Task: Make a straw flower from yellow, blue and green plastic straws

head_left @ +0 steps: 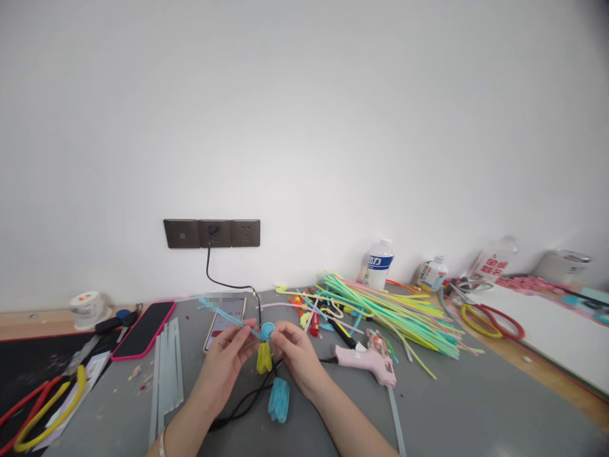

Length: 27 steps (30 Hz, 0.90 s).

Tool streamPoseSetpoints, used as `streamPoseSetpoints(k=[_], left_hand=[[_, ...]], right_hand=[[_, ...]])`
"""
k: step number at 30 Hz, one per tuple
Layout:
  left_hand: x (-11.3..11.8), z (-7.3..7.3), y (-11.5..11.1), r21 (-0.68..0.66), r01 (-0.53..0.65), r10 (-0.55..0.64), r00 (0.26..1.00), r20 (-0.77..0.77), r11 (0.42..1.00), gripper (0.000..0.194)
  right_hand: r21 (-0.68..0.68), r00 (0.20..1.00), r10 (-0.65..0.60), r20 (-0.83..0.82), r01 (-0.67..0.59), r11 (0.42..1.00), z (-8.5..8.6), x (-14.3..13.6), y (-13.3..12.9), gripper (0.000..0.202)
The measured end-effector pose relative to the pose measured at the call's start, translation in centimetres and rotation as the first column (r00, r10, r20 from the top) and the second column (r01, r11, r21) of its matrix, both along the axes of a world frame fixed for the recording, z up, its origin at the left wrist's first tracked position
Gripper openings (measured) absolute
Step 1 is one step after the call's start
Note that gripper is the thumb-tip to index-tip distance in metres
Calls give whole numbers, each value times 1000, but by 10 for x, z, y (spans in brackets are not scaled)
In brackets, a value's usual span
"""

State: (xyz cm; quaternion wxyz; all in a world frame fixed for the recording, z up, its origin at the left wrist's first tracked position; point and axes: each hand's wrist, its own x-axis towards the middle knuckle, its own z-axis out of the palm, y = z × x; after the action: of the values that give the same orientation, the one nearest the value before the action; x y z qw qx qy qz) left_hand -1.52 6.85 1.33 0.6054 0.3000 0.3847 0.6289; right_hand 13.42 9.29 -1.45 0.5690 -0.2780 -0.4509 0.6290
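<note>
My left hand (227, 360) pinches a light blue pipe cleaner (223, 313), whose far end reaches up and to the left over a phone (216, 330). At its near end is a small blue coil (267, 330), held between the thumb and fingers of my right hand (291, 350). Just below the coil, between my hands, is a yellow bundle of folded pipe cleaner (264, 358); whether it is joined to the coil I cannot tell. A blue bundle (278, 400) lies lower down on the grey mat (447, 412).
A pink glue gun (364, 360) lies right of my hands, with many coloured pipe cleaners (394, 311) behind it. Glue sticks (169, 365), a pink-edged phone (144, 330) and red-and-yellow pliers (52, 406) are on the left. Black cables (250, 397) run beneath my hands.
</note>
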Motion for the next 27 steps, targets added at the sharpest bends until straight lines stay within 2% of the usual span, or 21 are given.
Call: streamPoseSetpoints(k=[4,16,22,27], left_hand=[[-1,2,-1,-6,27,-27,998,-52,1000,39],[-9,-7,4,83,-2,27,953,-301,997,44],[-11,-5,4,84,89,-50,921,-387,992,37],[-13,-4,5,108,178,-97,848,-522,978,39]], right_hand=[[32,999,11,48,-13,999,-1,0,0,34],[118,976,106,188,-129,985,2,1,-3,36],[159,972,103,210,-138,978,1,0,-3,37],[186,970,113,214,-154,970,-3,0,-1,36]])
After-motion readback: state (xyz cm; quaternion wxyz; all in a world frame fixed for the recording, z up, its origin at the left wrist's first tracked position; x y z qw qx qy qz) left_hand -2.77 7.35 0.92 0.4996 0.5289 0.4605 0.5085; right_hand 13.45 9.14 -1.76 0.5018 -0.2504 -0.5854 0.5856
